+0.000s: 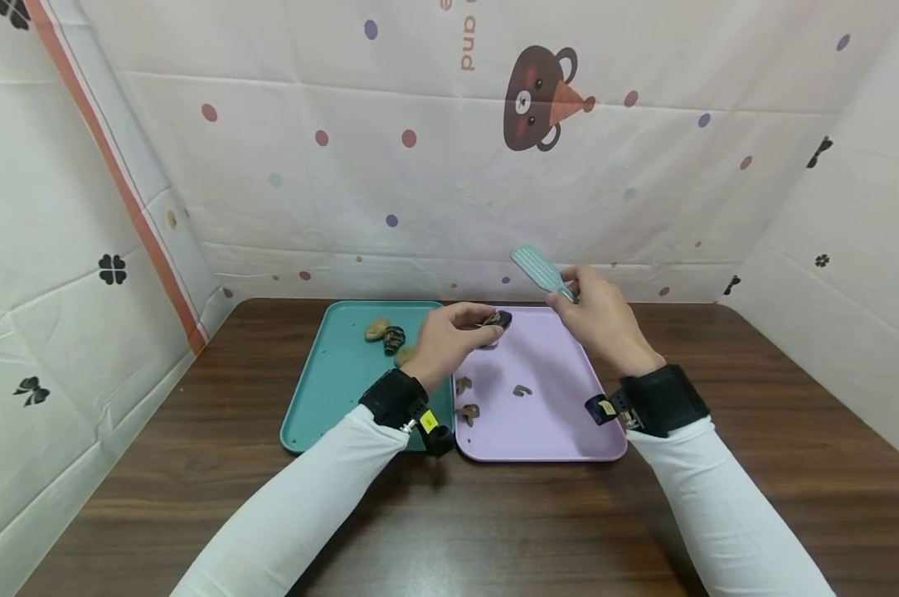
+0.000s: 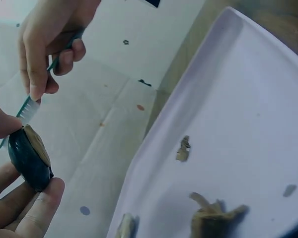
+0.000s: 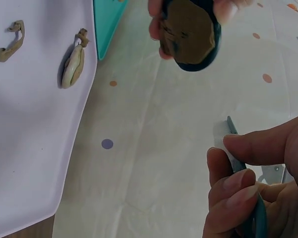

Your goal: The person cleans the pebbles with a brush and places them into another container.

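From my end of the feed, the wooden table [image 1: 524, 531] spreads under everything; I take the purple tray [image 1: 561, 423] as my landmark, with the teal tray [image 1: 330, 390] just beside its left edge. I judge the work partway along: one piece is in hand, while lumps [image 1: 377, 329] lie on the teal tray, and I cannot tell whether those are finished or waiting. I see the right hand [image 1: 605, 322] raised over the purple tray's far right corner, thumb and fingers pinching the brush [image 1: 536, 268], its head angled inward. The left hand [image 1: 449, 340] hovers over the purple tray's far left corner, thumb and fingertips narrowed on the edges of what looks like a dark stone [image 2: 27, 156], held above that tray. A brown layer [image 3: 188, 32] covers one face, so some seems left; the brown scraps [image 1: 469, 413] on the purple tray look like the part done
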A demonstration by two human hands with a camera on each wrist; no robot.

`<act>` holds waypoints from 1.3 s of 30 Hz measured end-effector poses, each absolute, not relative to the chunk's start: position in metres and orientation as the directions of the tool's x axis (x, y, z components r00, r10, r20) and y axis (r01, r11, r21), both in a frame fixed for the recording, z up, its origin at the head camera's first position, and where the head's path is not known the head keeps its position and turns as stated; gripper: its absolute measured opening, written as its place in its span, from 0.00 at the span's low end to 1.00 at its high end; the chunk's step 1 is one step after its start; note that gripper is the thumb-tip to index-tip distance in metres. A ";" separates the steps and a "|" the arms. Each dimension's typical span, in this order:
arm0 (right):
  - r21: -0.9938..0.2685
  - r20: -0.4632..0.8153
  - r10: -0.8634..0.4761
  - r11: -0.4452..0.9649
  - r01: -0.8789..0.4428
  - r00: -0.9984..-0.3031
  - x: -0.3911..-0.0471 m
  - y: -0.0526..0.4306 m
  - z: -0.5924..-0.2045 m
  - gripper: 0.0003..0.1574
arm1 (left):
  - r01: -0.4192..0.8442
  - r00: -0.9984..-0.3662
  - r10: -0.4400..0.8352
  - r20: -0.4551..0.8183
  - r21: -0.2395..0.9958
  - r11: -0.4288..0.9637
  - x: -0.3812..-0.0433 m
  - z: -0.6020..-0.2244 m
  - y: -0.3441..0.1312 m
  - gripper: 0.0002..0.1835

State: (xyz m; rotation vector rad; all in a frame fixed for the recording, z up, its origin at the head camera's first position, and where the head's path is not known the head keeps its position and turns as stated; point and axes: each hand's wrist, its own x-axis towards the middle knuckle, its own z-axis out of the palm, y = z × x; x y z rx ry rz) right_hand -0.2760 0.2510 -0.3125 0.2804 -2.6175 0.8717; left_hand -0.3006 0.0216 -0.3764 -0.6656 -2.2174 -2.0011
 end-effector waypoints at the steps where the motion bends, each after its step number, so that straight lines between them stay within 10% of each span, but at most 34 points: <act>1: -0.540 0.402 -0.073 0.786 -0.301 -0.913 -0.276 0.251 -0.312 0.30 | 0.363 -0.904 0.259 0.340 0.931 0.046 -0.300 -0.375 0.021 0.19; 39: -0.517 0.568 -0.217 0.657 -0.550 -0.794 -0.257 0.230 -0.303 0.23 | 0.169 -0.939 0.210 0.271 0.900 -0.402 -0.303 -0.338 -0.005 0.21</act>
